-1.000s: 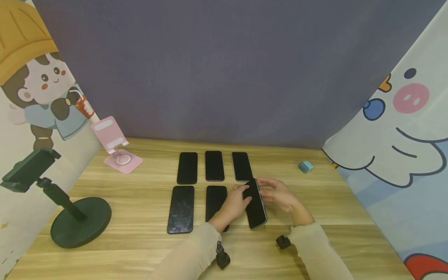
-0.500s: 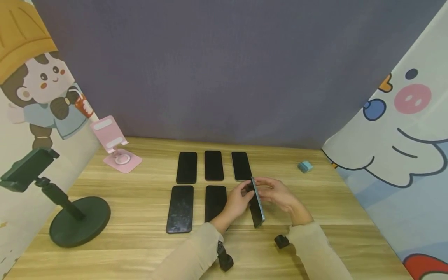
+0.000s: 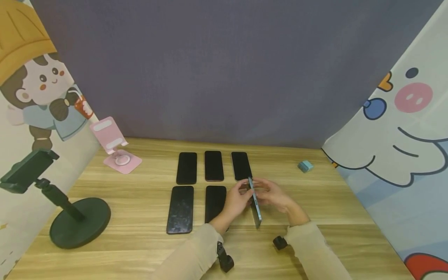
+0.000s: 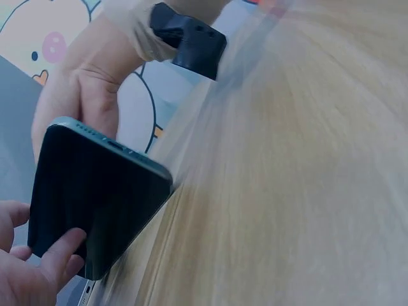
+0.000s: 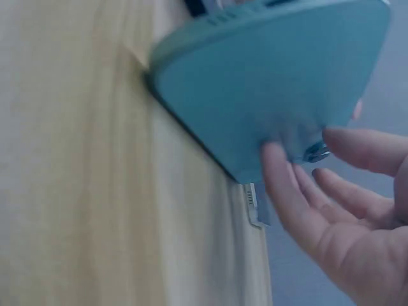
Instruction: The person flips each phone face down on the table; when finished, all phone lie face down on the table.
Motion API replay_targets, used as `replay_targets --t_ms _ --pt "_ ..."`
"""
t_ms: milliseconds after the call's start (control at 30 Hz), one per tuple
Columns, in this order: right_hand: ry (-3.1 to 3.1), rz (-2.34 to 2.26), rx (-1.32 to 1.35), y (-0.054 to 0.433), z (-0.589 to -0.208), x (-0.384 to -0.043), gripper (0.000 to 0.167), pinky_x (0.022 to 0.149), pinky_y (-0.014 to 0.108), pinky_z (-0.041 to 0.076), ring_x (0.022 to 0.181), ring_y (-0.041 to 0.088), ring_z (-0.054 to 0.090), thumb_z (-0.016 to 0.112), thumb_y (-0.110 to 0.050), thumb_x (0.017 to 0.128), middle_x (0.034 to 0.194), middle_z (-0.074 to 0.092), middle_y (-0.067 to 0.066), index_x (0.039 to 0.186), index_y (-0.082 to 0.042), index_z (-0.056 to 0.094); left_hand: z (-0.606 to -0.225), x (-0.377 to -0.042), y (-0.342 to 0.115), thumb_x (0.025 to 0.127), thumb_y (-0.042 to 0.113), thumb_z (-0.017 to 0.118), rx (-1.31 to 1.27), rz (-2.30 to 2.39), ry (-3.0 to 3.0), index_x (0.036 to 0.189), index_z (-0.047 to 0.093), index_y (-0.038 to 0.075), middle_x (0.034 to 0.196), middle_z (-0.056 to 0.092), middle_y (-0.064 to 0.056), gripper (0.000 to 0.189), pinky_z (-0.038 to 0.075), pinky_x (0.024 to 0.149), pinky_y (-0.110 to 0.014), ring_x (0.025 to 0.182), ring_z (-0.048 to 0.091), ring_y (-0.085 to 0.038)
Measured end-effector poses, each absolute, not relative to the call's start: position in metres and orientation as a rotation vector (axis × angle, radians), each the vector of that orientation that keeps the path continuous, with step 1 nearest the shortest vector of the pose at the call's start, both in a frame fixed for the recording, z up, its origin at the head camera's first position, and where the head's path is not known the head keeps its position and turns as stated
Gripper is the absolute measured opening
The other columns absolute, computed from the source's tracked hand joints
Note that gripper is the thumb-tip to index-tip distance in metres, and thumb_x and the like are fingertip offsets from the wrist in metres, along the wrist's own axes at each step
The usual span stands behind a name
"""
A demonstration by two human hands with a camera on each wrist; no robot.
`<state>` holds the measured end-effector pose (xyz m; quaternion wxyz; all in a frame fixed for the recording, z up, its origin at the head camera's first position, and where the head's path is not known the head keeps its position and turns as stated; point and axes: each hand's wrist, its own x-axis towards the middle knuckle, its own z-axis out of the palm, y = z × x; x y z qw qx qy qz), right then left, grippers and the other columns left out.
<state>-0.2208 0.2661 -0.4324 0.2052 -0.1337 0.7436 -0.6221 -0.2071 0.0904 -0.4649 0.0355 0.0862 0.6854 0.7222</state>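
A smartphone (image 3: 256, 209) with a black screen and teal back (image 5: 274, 83) is tilted up onto its long side, its charging port towards the person. My left hand (image 3: 235, 203) pinches its far half, the thumb lying on the screen (image 4: 95, 178) and the other fingers at its edge. Against the back, beside a camera lens (image 5: 317, 152), my right hand (image 3: 274, 197) rests its fairly straight fingertips. Left of it lies another black phone (image 3: 215, 199), partly hidden by my left hand. Just beyond the fingers is a third phone (image 3: 240, 165), screen up.
Several more phones lie face up in two rows, including a larger one (image 3: 180, 210) with a smudged screen. A dark green phone stand (image 3: 80, 221) and a pink stand (image 3: 123, 159) occupy the left. Towards the back right sits a small blue block (image 3: 305, 166). A grey curtain (image 3: 217, 77) closes the back.
The smartphone has turned from nearly flat, screen visible, to almost edge-on, shifting slightly left. Both hands stay around its far half, the right moving slightly left.
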Motion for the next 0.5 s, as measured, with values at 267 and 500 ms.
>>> replay_targets --t_ms 267,500 --pt "2.148 -1.613 -0.372 0.262 -0.444 -0.221 0.059 0.092 0.045 0.05 0.115 0.041 0.054 0.06 -0.007 0.096 0.14 0.038 0.036 0.143 0.013 0.032 -0.46 -0.208 0.08 0.091 0.005 0.066 0.312 2.136 2.243 0.129 0.057 0.0 0.108 0.067 -0.015 0.039 0.056 0.066 -0.028 0.092 0.069 -0.024" --pt "2.175 -1.578 -0.361 0.26 -0.443 -0.22 0.058 0.093 0.046 0.049 0.12 0.048 0.048 0.057 -0.002 0.095 0.142 0.03 0.041 0.142 0.017 0.029 -0.459 -0.208 0.071 0.084 -0.003 0.067 0.309 2.071 2.267 0.119 0.063 -0.005 0.09 0.069 -0.012 0.035 0.056 0.057 -0.026 0.07 0.068 -0.017"
